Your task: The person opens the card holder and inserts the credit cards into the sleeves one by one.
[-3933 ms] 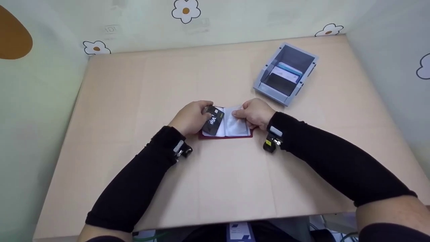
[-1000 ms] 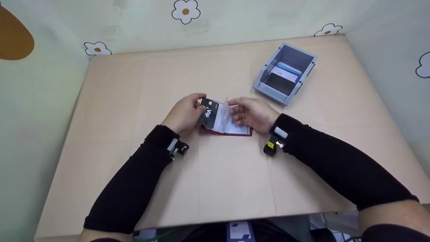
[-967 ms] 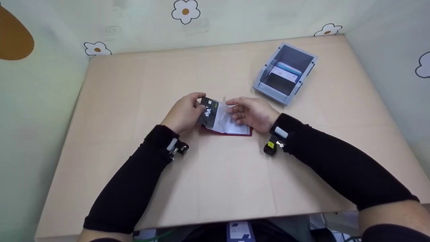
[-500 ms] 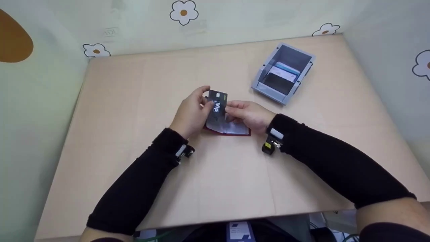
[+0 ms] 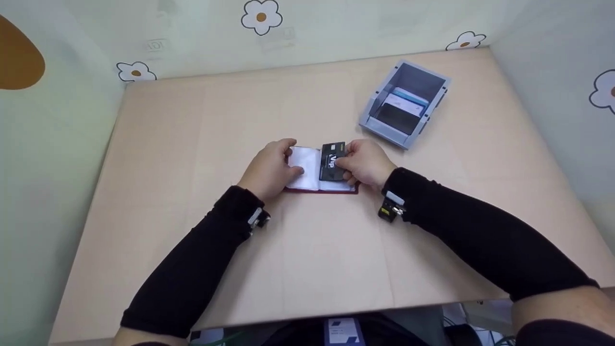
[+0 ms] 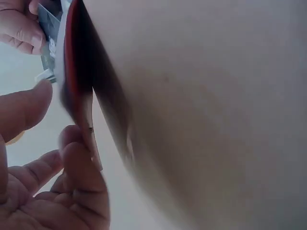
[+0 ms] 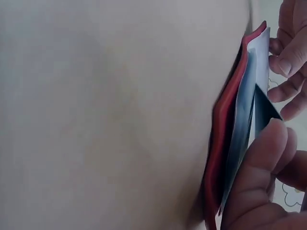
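Note:
A small red card holder (image 5: 303, 156) lies spread on the table, its clear sleeves showing. My left hand (image 5: 268, 168) holds its left side, thumb over the page; the left wrist view has bent fingers (image 6: 81, 167) at the back of the cover. Over the right-hand page, my right hand (image 5: 369, 163) pinches a black card (image 5: 329, 168) printed "Vip", thumb on its face. Seen from the right wrist, the dark card (image 7: 265, 112) stands at an angle to the sleeves, beside the red cover (image 7: 221, 124). Part of the card's right edge is hidden by my fingers.
At the back right of the table (image 5: 230, 115) sits a grey bin (image 5: 406, 140) with white, blue and black cards (image 5: 398, 118) in it. Walls with flower pictures border the table's back and sides. Its front edge is close to my body.
The black card has passed from my left hand to my right, moving from the left page, through the air, to above the right page. My left hand has come down onto the left page.

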Demonstrator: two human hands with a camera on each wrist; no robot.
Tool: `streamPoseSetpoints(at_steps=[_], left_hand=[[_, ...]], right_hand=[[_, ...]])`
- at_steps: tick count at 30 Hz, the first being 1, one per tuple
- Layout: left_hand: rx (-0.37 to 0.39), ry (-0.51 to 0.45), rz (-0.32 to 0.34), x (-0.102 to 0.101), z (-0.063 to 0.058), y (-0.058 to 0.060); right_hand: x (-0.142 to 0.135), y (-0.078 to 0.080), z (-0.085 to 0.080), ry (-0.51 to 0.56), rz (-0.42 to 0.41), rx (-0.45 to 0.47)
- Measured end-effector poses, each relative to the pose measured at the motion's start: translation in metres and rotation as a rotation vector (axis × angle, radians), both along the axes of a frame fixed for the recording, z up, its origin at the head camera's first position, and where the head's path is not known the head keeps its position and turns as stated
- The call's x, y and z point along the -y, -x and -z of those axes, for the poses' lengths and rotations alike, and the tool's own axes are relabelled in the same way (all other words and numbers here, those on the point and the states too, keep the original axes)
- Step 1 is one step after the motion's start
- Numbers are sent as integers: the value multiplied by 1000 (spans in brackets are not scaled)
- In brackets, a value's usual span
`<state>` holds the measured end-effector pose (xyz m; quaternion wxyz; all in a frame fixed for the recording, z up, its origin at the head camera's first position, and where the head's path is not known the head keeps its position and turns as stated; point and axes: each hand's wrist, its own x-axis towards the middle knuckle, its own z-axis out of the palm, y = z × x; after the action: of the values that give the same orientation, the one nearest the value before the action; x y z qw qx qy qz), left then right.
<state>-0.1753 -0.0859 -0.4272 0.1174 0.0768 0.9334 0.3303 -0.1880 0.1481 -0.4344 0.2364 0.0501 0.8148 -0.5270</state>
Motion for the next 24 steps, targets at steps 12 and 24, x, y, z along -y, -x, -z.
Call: streamPoseSetpoints(at_steps=[12, 24], left_hand=[[67, 79, 42, 4, 1, 2], [76, 86, 49, 2, 1, 0]], right_hand=[[23, 0, -3, -141, -99, -14], [34, -4, -7, -182, -129, -28]])
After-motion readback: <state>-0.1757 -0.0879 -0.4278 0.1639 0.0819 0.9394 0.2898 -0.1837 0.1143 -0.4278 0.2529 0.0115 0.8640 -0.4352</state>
